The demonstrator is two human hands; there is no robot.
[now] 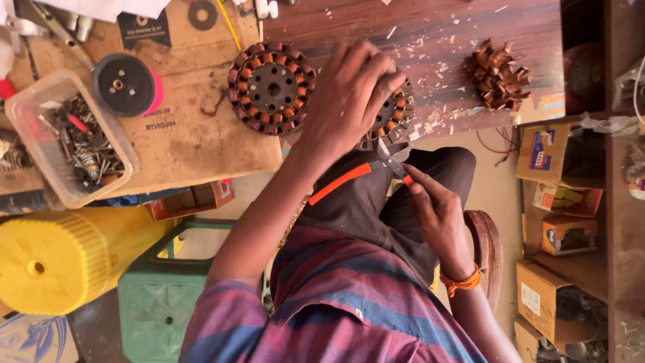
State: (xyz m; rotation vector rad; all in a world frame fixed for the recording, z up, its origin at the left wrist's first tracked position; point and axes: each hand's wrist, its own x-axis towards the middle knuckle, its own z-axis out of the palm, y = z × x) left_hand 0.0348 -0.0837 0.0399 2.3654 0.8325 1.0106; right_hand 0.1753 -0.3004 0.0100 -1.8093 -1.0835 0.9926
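1. Pressing down with the left hand (349,94), fingers spread and clamped over a copper-wound stator (393,114) at the table edge (470,117), upper centre of the frame.
2. Gripping orange-handled cutters (366,171) in the right hand (437,208), just below the stator, blades touching its lower rim.
3. Lying to the left: a second wound stator (271,87).
4. Resting upper right: a heap of stripped copper coils (497,74).
5. Sitting at left: a clear box of screws (70,141).

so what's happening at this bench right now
A person presses one hand flat on a copper-wound stator at the edge of the wooden bench. The other hand works orange-handled cutters at its near rim. A second stator lies beside it, and a heap of removed copper coils sits farther along.
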